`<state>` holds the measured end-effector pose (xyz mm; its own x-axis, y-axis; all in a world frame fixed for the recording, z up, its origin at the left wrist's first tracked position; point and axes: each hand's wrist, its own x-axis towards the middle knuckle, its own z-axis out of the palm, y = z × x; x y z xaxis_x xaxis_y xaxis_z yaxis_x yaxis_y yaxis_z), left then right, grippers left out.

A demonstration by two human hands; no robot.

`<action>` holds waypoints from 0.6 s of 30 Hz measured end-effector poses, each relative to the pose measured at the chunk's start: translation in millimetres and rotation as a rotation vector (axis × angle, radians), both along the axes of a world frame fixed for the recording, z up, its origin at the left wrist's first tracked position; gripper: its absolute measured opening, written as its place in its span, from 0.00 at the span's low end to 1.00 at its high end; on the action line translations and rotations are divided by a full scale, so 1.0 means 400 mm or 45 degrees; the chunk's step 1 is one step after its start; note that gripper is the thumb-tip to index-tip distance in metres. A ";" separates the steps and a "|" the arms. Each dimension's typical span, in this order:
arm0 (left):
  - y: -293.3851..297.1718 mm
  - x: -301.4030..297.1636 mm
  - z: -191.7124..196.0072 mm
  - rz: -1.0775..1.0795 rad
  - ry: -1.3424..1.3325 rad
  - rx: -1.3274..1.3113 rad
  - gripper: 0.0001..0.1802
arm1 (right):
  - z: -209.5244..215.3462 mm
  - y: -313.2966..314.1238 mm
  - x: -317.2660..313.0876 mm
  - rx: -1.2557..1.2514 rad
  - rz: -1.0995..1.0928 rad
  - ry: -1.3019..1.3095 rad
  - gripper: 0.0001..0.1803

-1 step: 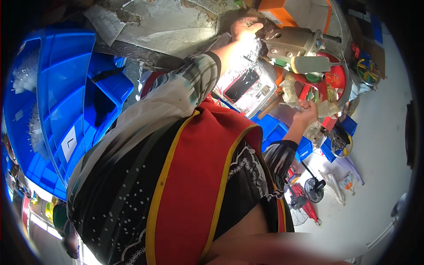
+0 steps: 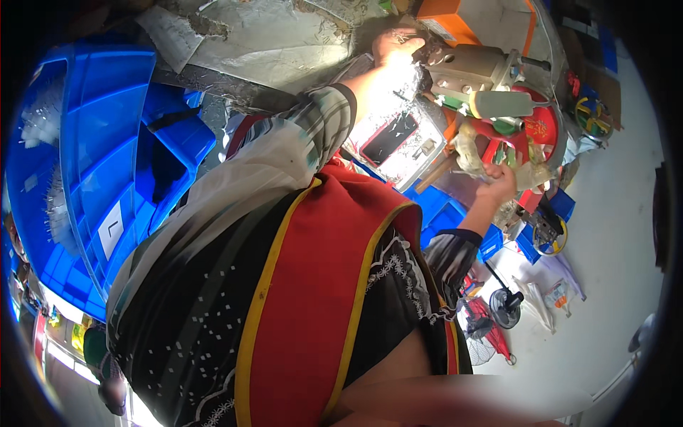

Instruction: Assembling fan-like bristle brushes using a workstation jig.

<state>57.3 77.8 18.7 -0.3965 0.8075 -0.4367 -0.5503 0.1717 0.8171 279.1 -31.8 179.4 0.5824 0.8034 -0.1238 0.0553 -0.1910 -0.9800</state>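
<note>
My left hand (image 2: 397, 47) reaches to the far side of the bench, beside a dark metal machine (image 2: 466, 62). Its fingers are bent together at the machine's left end; what they hold is too small to make out, and glare washes out the wrist. My right hand (image 2: 498, 185) is curled closed near pale, crumpled plastic-like wrapping (image 2: 467, 148) and a red container (image 2: 541, 124). Whatever is inside its grip is hidden. Between the hands, a dark-screened phone (image 2: 389, 139) with a red edge lies on a white, brightly lit surface (image 2: 427, 147) scattered with dark bits.
A grey-green cylinder (image 2: 501, 104) projects from the machine. An orange box (image 2: 446, 21) stands behind it. Large blue bins (image 2: 107, 156) fill the left side. At the lower right, a small black fan (image 2: 505, 307) and a red net-like item (image 2: 491, 333) lie over the pale floor.
My right hand has shifted slightly to the right. My left hand stays in nearly the same place at the machine.
</note>
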 end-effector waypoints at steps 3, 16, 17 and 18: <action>0.006 0.004 -0.012 -0.036 0.078 -0.032 0.14 | 0.050 0.026 0.009 -0.157 -0.117 0.102 0.12; 0.003 -0.067 0.028 -0.022 -0.304 -0.026 0.13 | -0.148 -0.026 0.033 0.269 -0.141 0.118 0.03; 0.002 -0.090 0.043 -0.017 -0.327 -0.047 0.12 | -0.160 -0.023 0.035 0.247 -0.176 0.157 0.03; -0.003 -0.111 0.065 0.023 -0.314 -0.060 0.12 | -0.172 -0.029 0.038 0.268 -0.145 0.163 0.03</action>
<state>13.0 76.7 44.5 -0.2877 0.7775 -0.5592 -0.7353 0.1948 0.6491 294.2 -43.2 110.7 0.6609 0.7495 -0.0394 -0.0818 0.0198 -0.9965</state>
